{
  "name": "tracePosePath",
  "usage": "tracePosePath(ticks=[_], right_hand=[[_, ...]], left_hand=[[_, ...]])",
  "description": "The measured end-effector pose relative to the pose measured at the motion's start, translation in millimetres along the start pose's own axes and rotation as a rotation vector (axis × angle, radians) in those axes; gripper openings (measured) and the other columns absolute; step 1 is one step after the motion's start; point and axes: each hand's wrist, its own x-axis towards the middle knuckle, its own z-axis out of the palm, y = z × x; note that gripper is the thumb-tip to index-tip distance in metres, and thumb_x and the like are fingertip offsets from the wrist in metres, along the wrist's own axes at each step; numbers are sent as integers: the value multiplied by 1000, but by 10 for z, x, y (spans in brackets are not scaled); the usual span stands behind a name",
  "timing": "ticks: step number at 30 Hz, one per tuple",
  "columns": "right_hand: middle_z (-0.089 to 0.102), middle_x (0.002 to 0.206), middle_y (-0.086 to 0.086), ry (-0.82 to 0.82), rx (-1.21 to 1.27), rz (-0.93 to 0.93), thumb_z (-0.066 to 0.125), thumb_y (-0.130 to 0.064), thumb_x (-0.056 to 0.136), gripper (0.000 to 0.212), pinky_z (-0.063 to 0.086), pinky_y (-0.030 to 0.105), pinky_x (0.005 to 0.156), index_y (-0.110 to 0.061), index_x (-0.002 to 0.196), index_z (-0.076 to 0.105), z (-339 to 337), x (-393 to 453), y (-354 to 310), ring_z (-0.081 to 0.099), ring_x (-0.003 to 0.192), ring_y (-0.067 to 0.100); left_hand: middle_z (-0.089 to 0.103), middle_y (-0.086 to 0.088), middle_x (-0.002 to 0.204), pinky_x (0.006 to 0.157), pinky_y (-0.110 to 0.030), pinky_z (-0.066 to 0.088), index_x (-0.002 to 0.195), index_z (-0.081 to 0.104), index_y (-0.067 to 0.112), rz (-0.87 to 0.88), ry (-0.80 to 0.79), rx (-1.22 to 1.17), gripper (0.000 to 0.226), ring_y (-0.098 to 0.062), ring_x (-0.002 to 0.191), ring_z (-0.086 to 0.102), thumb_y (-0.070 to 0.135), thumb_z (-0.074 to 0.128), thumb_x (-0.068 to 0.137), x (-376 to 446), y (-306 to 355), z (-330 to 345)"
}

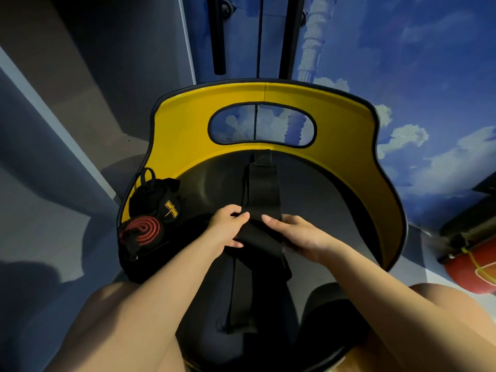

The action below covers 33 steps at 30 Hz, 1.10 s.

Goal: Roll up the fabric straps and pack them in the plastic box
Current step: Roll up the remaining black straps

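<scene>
A long black fabric strap [261, 194] lay stretched along the dark round seat [335, 210] of a chair with a curved yellow backrest [346, 122], running from the foot of the backrest toward the person and hanging off the near edge between the knees. The left hand [228, 228] pinched the strap's left edge, thumb and fingers curled over the cloth. The right hand [298, 234] held the right side of the same strap, fingers curled around it with the thumb lying on top.

At the left side of the seat sat a black drawstring pouch [155, 196] bearing a yellow printed logo [171, 208]; its lettering was too small and skewed to read. Touching it, nearer the camera, lay a rolled red-and-black strap [142, 228] wound in a tight spiral on dark cloth.

The strap's lower end blended into the dark seat and shadow, so its true outline there was hard to make out. A red round object [472, 272] with a yellow band was cut off at the right edge of the view. No plastic box could be picked out anywhere in the view.
</scene>
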Motion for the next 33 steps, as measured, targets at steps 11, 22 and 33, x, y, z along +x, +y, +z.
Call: tracePosePath(ticks=[11,22,33], right_hand=[[73,98,3,147,-245,-292,67,-15,85,14,53,36,92,-14,99,70,3,-119,177,68,94,17],[55,51,-7,207,69,-158,56,-12,94,12,38,14,33,-9,83,51,183,-314,186,50,35,-1],[58,68,8,277,-337,67,60,-14,91,21,56,25,47,-9,72,54,217,-241,549,62,52,15]], left_hand=[[59,2,105,79,-26,49,126,50,16,25,-162,-199,40,-16,102,59,30,60,90,-162,-42,-43],[60,-10,123,68,-35,58,120,55,14,63,-207,121,30,-23,106,62,21,60,91,-386,-159,-121],[48,-12,130,72,-37,56,123,45,7,-41,-206,396,34,-25,102,55,14,58,92,-486,-491,-22]])
